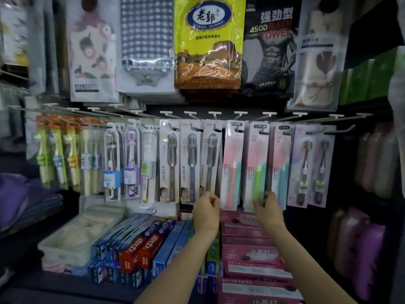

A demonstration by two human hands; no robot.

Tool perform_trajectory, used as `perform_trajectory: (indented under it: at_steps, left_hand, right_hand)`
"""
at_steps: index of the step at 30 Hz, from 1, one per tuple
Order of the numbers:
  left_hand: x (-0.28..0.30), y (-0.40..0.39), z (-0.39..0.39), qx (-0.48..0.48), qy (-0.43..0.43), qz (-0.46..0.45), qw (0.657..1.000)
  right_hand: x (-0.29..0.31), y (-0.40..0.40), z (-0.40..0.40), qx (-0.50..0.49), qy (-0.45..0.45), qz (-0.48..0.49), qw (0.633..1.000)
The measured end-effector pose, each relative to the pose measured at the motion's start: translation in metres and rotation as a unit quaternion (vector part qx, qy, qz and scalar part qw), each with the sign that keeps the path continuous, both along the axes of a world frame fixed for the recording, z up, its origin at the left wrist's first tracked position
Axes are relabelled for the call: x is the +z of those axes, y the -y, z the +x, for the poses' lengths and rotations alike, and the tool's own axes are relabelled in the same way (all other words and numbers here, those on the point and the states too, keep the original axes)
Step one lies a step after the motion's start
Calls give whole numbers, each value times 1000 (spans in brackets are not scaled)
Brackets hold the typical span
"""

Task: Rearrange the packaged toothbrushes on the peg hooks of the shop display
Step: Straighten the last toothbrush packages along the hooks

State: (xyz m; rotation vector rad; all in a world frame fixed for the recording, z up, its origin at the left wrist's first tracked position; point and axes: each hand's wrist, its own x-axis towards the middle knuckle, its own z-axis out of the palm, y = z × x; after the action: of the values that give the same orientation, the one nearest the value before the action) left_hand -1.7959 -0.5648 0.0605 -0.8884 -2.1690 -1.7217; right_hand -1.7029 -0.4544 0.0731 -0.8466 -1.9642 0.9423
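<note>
Toothbrush packs [190, 163] hang in one long row from the peg hooks [215, 116] across the middle of the display, under a rank of bagged towels [209, 42] whose tops are cut off by the frame. One yellow bag bears Chinese characters in a blue oval; the black one beside it reads "450D". The far-left packs are blurred and their print cannot be read. Three white cards in the centre read "LMK"; pink cards to their right read "SS". Below lie toothpaste boxes [140, 249] — red, blue and pink, the lowest ones cut off at the bottom edge. Both forearms reach upward. The left hand [207, 208] has its grip pinched on the lower end of the rightmost LMK pack [210, 159]. The right hand [270, 205] clamps its grip on the bottom of the green-brush SS pack [256, 165], fingers partly hidden behind the card.
</note>
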Motion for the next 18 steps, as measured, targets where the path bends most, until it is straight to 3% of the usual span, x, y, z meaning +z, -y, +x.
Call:
perform_trajectory:
  at_steps: [6, 9, 14, 18]
  left_hand:
    - [6, 32, -15, 21, -131, 16, 991]
    - [13, 54, -26, 85, -182, 35, 979]
    - [14, 95, -60, 182, -172, 25, 968]
    - [7, 122, -85, 189, -125, -37, 973]
  right_hand:
    - [9, 17, 6, -95, -54, 177, 978]
    - [19, 45, -7, -66, -76, 287, 953]
    - [19, 90, -56, 1, -29, 407, 913]
    - [10, 119, -91, -12, 32, 457, 889]
